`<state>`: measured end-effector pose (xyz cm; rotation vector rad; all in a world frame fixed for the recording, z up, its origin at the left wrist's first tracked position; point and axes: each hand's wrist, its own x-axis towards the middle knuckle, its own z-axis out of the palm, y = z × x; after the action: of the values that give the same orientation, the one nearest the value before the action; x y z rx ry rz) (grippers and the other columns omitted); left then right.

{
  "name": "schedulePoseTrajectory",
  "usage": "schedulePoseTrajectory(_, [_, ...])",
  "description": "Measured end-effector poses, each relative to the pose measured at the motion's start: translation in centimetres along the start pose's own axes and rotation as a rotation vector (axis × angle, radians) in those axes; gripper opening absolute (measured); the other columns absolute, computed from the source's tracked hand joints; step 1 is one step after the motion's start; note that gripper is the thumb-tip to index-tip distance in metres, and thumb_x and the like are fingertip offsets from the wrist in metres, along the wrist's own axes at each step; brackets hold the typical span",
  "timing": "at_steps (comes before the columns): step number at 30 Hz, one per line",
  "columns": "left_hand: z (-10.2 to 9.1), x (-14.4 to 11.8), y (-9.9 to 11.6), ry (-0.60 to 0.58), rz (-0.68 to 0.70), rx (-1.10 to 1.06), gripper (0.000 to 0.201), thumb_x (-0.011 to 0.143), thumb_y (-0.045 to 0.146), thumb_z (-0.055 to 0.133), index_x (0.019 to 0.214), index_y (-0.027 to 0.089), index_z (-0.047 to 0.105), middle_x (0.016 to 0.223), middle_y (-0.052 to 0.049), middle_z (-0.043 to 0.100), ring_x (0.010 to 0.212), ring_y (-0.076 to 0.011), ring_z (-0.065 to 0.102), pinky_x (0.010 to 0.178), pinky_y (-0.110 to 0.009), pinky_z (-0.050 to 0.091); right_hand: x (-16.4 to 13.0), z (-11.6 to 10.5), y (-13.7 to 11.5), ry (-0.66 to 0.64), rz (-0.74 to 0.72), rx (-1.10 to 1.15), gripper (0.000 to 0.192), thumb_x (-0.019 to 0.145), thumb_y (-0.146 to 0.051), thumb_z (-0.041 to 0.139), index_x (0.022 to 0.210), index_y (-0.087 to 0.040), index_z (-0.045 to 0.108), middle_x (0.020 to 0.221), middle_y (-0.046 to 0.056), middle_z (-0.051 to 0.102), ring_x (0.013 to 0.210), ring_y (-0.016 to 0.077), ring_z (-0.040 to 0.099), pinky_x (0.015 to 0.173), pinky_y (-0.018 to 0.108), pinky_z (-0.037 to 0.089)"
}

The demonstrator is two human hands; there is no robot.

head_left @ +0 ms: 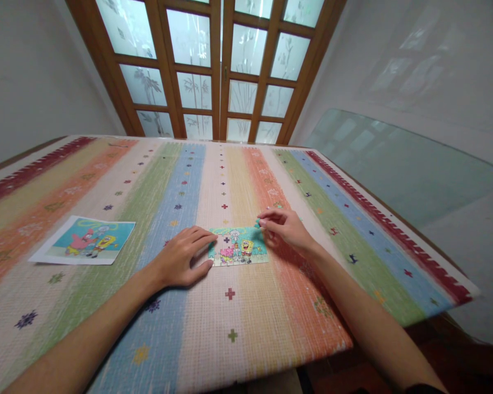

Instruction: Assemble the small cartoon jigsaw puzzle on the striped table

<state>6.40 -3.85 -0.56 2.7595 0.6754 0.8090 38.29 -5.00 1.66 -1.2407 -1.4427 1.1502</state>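
Observation:
A small cartoon jigsaw puzzle (238, 247) lies on the striped tablecloth (238, 328) near the middle of the table. My left hand (184, 257) rests flat with its fingertips against the puzzle's left edge. My right hand (285, 229) is at the puzzle's upper right corner, its fingers pinched on a small teal puzzle piece (257, 223) that touches that corner.
A printed reference picture (86, 241) of the same cartoon lies on the cloth to the left. Wooden doors with frosted glass panes (222, 71) stand beyond the table's far edge. A glass sheet (398, 164) leans at the right wall.

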Motion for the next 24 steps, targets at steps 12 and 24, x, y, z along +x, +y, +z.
schedulePoseTrajectory(12, [0.0, 0.1, 0.1, -0.003, -0.011, -0.004, 0.04, 0.091, 0.03, 0.06, 0.128, 0.015, 0.062, 0.118, -0.014, 0.07, 0.108, -0.0296, 0.064, 0.095, -0.05, 0.054, -1.2, 5.0, 0.8, -0.181, -0.019, -0.021, 0.026, 0.082, -0.04, 0.076, 0.094, -0.018, 0.078, 0.085, 0.007, 0.075, 0.069, 0.0157, 0.063, 0.064, 0.031, 0.049])
schedulePoseTrajectory(24, [-0.3, 0.2, 0.2, -0.057, -0.035, -0.005, 0.035, 0.092, 0.033, 0.061, 0.123, 0.017, 0.065, 0.116, -0.012, 0.071, 0.105, -0.0296, 0.065, 0.093, -0.048, 0.053, -1.3, 7.4, -0.3, -0.235, -0.227, -0.338, 0.015, 0.091, -0.023, 0.069, 0.1, -0.018, 0.081, 0.09, 0.006, 0.08, 0.075, 0.0158, 0.066, 0.071, 0.03, 0.049])
